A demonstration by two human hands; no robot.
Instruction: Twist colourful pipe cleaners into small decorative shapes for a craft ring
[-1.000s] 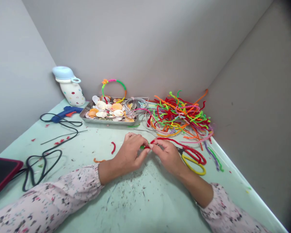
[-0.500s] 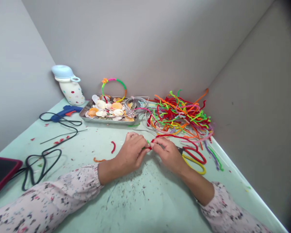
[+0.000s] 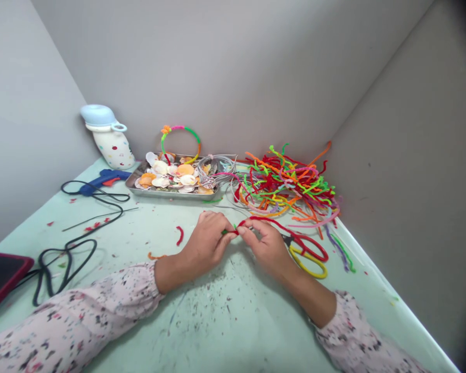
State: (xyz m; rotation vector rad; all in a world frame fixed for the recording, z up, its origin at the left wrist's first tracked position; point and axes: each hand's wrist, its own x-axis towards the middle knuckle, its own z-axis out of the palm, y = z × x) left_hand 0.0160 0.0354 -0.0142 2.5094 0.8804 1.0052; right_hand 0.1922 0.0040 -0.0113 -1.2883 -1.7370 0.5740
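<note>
My left hand [image 3: 209, 235] is closed in a pinch on a short green pipe cleaner [image 3: 224, 232], most of it hidden by the fingers. Facing it, my right hand [image 3: 264, 242] pinches a red pipe cleaner [image 3: 272, 220], whose near end meets the green piece between my fingertips. The red length arches over my right hand and runs off to the right. Scissors [image 3: 310, 274] with red and yellow handles lie just beyond that hand, their blades partly hidden behind it.
A metal tray [image 3: 171, 195] holds shells and a colourful ring [image 3: 193, 133]. Right of it sits a heap of pipe cleaners [image 3: 291, 181] beside coiled grey wire [image 3: 225, 165]. At left are a bottle [image 3: 112, 147], a blue glue gun [image 3: 101, 181], black cord [image 3: 73, 241] and a phone [image 3: 3, 280].
My fingertips have shifted slightly apart, showing more of the red pipe cleaner's end against the green one. The whole view has slid a little.
</note>
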